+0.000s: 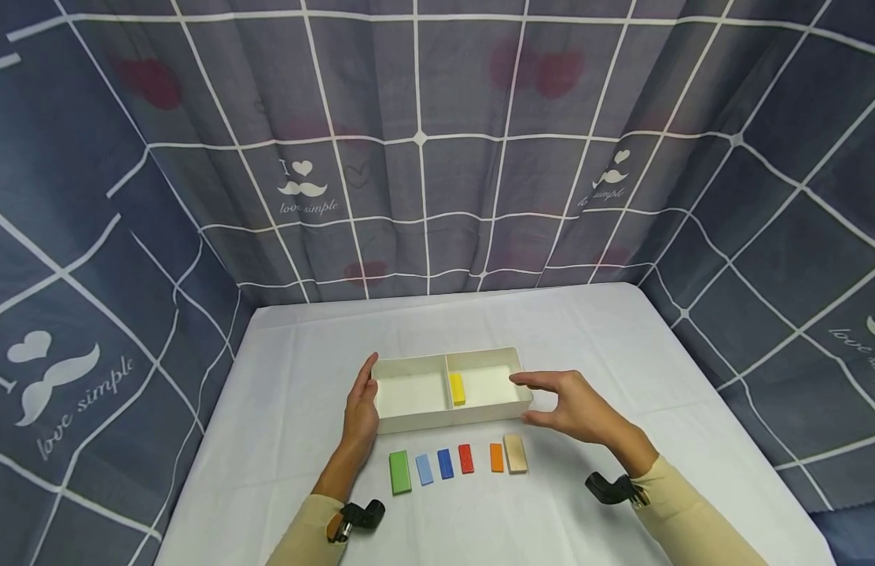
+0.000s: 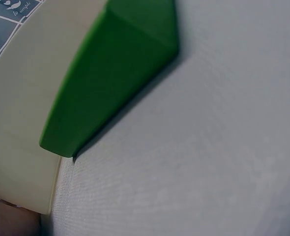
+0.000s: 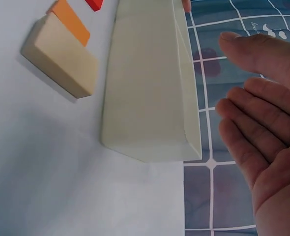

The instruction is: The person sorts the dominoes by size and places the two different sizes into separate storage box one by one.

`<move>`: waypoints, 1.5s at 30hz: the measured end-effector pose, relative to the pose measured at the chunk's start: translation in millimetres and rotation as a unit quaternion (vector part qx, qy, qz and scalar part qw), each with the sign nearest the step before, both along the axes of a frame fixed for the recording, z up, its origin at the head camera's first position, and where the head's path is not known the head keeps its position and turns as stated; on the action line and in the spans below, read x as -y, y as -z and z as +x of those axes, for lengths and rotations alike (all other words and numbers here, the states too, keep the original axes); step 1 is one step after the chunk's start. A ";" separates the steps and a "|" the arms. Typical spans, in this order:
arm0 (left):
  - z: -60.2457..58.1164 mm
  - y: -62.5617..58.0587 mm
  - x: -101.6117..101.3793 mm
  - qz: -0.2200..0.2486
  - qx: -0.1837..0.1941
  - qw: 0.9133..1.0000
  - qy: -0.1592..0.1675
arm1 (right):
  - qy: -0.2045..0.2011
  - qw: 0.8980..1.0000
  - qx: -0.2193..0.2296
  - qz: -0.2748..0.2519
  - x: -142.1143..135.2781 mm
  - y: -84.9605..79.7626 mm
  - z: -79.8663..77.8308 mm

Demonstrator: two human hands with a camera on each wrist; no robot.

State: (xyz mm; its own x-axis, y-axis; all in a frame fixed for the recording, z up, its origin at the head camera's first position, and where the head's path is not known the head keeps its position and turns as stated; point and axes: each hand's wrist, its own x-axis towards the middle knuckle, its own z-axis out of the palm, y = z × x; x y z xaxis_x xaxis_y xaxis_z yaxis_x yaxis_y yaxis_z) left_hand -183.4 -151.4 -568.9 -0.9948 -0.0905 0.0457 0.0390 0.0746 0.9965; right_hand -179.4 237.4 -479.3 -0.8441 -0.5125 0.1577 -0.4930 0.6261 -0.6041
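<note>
A white two-compartment box (image 1: 416, 423) sits on the table, with a yellow block (image 1: 457, 389) in its right compartment beside the divider. My left hand (image 1: 361, 413) lies along the box's left end, fingers extended; the left wrist view catches only a bit of this hand (image 2: 10, 221) at the lower left. At the other end, my right hand (image 1: 575, 406) has its thumb and fingers spread apart around the near right corner. Nothing shows between them in the right wrist view, where the palm and fingers of the right hand (image 3: 268, 113) appear beside the box (image 3: 145, 88).
In front of the box lies a row of blocks: green (image 1: 400, 472), light blue (image 1: 424, 469), dark blue (image 1: 446, 464), red (image 1: 466, 458), orange (image 1: 497, 457) and beige (image 1: 515, 453). A white cloth covers the table (image 1: 267, 440). Checked curtains (image 1: 380, 181) enclose the back and sides.
</note>
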 end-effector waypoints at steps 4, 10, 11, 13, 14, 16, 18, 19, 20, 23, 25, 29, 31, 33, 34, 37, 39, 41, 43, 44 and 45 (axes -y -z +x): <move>-0.5 0.1 0.5 0.001 -0.001 1.000 0.000 | 0.003 1.000 -0.008 -0.004 -4.1 2.1 7.8; 0.5 1.3 0.3 0.002 -0.001 1.000 0.002 | 0.001 1.000 -0.017 -0.021 -9.9 11.4 19.5; 0.6 1.7 0.4 0.002 -0.001 1.000 0.002 | 0.002 1.000 -0.018 -0.024 -10.8 13.2 21.1; 0.3 1.1 0.4 0.001 -0.003 1.000 0.002 | 0.004 0.999 -0.016 -0.030 -12.3 16.4 24.3; 0.2 0.9 0.4 0.001 -0.004 1.000 0.002 | 0.005 0.999 -0.014 -0.031 -13.1 17.9 25.6; -0.4 0.3 0.7 -0.002 -0.004 1.000 0.001 | 0.007 0.999 -0.008 -0.033 -14.2 21.0 27.8; -0.8 -0.6 0.7 -0.004 -0.004 1.000 0.001 | 0.007 0.999 -0.004 -0.032 -15.2 24.7 29.5; -0.8 -0.7 0.8 -0.004 -0.005 1.000 0.001 | 0.006 0.999 -0.002 -0.033 -15.6 26.6 30.2; -0.6 -0.6 0.8 -0.004 -0.003 1.000 0.001 | 0.006 0.999 -0.001 -0.034 -16.0 28.6 30.9; 0.2 -0.2 0.8 0.000 0.000 1.000 0.003 | 0.001 0.999 0.001 -0.037 -16.9 34.9 32.4; 0.7 -0.1 0.6 0.003 0.002 1.000 0.005 | -0.003 0.999 0.003 -0.042 -17.5 39.3 33.4; 1.1 -0.7 0.3 0.002 0.001 1.000 0.006 | -0.012 0.999 0.010 -0.044 -17.5 47.6 35.5; 1.1 -0.8 0.2 0.003 0.000 1.000 0.005 | -0.013 0.999 0.014 -0.047 -17.0 51.1 36.7; 1.1 -0.6 0.3 0.004 0.001 1.000 0.003 | -0.014 0.999 0.019 -0.047 -16.2 54.2 37.8; 1.2 -0.6 0.3 0.004 0.001 1.000 0.003 | -0.015 0.998 0.023 -0.049 -15.8 55.5 38.4; 1.5 -1.1 -0.1 0.005 0.002 1.000 0.004 | -0.017 0.998 0.032 -0.047 -14.8 60.5 39.3; 1.7 -2.0 -0.3 0.004 0.001 1.000 0.006 | -0.018 0.998 0.038 -0.045 -14.5 64.0 39.7; 1.7 -2.6 -0.3 0.004 0.000 1.000 0.006 | -0.018 0.998 0.040 -0.044 -14.2 67.4 40.0; 1.8 -2.6 0.0 0.004 0.000 1.000 0.005 | -0.017 0.998 0.041 -0.043 -13.9 70.7 40.1; 1.6 -2.7 0.2 0.004 -0.001 1.000 0.005 | -0.017 0.998 0.042 -0.042 -13.6 72.3 40.4; 1.7 -2.6 0.4 0.003 0.000 1.000 0.005 | -0.017 0.998 0.044 -0.042 -13.3 73.7 40.5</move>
State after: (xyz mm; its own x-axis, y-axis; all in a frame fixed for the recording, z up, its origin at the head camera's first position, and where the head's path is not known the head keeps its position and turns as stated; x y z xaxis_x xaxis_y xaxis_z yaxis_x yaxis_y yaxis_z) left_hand -181.7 -151.8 -566.4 -0.9956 -0.0815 0.0460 0.0405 0.0676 0.9969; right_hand -138.9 250.6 -553.1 -0.8394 -0.5286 0.1265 -0.4548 0.5557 -0.6959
